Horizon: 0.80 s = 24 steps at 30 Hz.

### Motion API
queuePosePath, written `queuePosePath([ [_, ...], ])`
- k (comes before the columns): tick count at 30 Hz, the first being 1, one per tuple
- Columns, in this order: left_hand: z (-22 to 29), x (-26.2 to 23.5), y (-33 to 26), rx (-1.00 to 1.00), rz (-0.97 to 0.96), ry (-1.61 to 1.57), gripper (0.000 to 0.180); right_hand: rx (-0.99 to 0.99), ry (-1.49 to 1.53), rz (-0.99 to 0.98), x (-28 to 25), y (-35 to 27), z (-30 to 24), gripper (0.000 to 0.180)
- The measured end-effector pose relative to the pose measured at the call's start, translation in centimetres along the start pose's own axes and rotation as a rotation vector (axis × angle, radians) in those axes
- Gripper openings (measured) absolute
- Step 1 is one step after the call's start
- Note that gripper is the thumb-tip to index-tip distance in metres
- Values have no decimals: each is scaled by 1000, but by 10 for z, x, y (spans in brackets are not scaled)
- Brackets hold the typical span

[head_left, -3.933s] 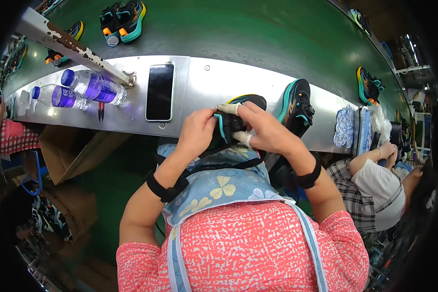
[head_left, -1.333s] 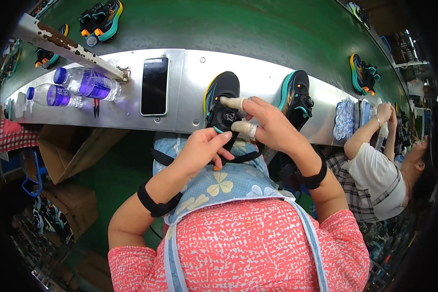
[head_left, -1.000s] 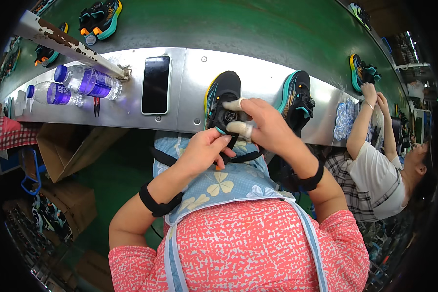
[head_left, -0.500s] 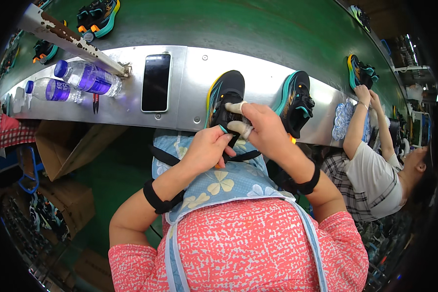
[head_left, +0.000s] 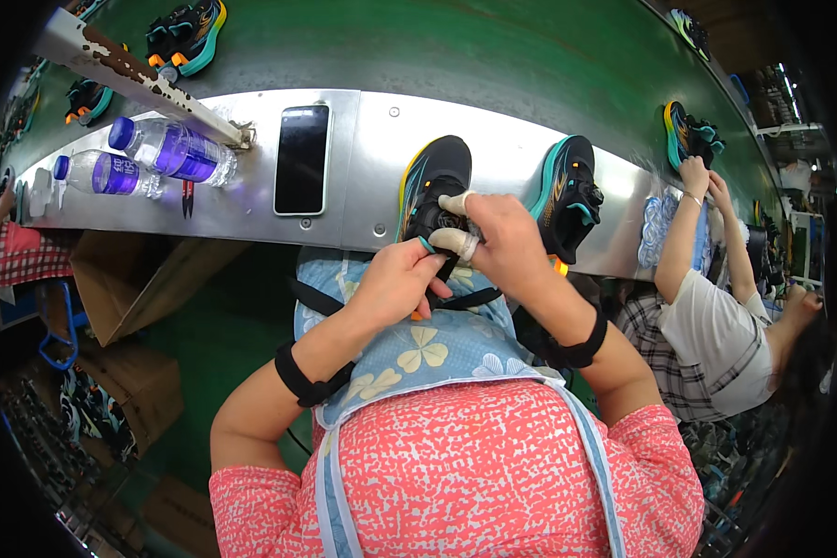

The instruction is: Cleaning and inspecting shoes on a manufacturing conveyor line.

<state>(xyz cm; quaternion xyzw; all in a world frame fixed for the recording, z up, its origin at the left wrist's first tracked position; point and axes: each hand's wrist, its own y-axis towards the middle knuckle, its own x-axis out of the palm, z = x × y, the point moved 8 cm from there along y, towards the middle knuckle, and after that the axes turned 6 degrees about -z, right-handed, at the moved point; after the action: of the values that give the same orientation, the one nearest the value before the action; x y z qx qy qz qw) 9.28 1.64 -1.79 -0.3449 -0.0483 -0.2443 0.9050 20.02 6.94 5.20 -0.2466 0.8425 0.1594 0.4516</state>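
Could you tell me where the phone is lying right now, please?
In the head view the phone lies flat on the metal shelf, left of the black shoe under both hands and right of the water bottles.

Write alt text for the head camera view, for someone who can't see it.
Seen from above, a person's left hand and right hand, its fingertips taped, work on a black sneaker at the edge of a metal shelf. A second black sneaker, a phone and two water bottles lie alongside it, beside a green conveyor belt.
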Motion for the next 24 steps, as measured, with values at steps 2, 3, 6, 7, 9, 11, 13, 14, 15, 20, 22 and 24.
queuePosePath([
  [2, -4, -2, 1, 18, -2, -15, 24, 27, 154, -97, -8, 6, 2, 37],
  [3, -4, -1, 2, 41, -8, -32, 24, 38, 283, -190, -10, 6, -1, 38],
  [6, -5, 0, 2, 16, 1, -4, 24, 61, 372, -333, 1, 3, 2, 42],
  [7, -6, 1, 3, 15, 0, -5, 24, -48, 276, -176, -5, 5, -4, 39],
  [9, -4, 1, 5, 46, 8, -3, 23, -142, 152, 87, -9, 1, -10, 37],
  [11, 0, 1, 1, 26, 4, 1, 23, -105, 95, 123, -3, -4, -7, 37],
  [13, -2, 0, -1, 4, 1, 4, 23, -67, 39, 158, -6, -3, -4, 36],
  [14, -3, 1, -1, 16, -16, 12, 24, -2, 206, 16, -1, 2, 4, 38],
  [15, -4, 2, -1, 27, -33, 18, 24, 63, 373, -130, 6, 5, 8, 39],
  [20, -2, 4, -4, 31, -31, -34, 25, -21, 342, -290, 3, 8, -4, 41],
  [22, -1, 4, -4, 28, -33, -34, 25, -123, 190, -124, 3, 8, -8, 39],
  [24, -4, 3, -4, -13, -34, -4, 25, -111, 144, -51, 6, 2, -13, 39],
])
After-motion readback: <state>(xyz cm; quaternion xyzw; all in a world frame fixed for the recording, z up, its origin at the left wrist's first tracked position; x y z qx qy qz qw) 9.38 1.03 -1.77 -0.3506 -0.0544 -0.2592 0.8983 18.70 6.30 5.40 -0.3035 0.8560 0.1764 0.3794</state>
